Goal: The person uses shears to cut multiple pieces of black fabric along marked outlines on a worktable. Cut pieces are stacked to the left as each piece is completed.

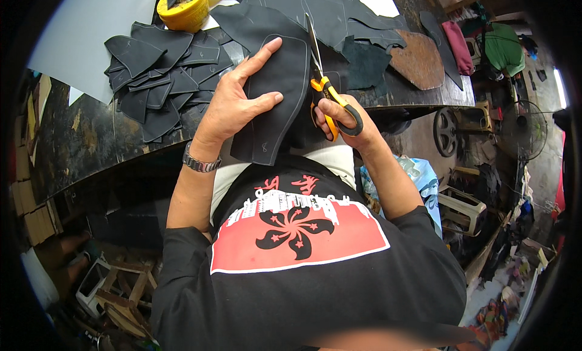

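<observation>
My right hand (342,117) holds scissors (323,87) with yellow and black handles, its fingers through the loops. The blades point away from me, along the right side of a black sheet piece (279,90) with a pale marked outline. My left hand (239,99) holds this piece from its left side. The thumb and forefinger lie spread on top; its other fingers are mostly hidden. The lower end of the piece hangs past the table's near edge, over my lap. More black sheet material (321,11) with pale outlines lies beyond the scissors.
Left on the dark table (79,151) is a heap of cut black pieces (163,72), with a yellow tub (183,10) behind. A brown board (416,60) and a dark scrap (367,63) lie right. Stools (464,208) and a fan (527,130) stand beyond the table.
</observation>
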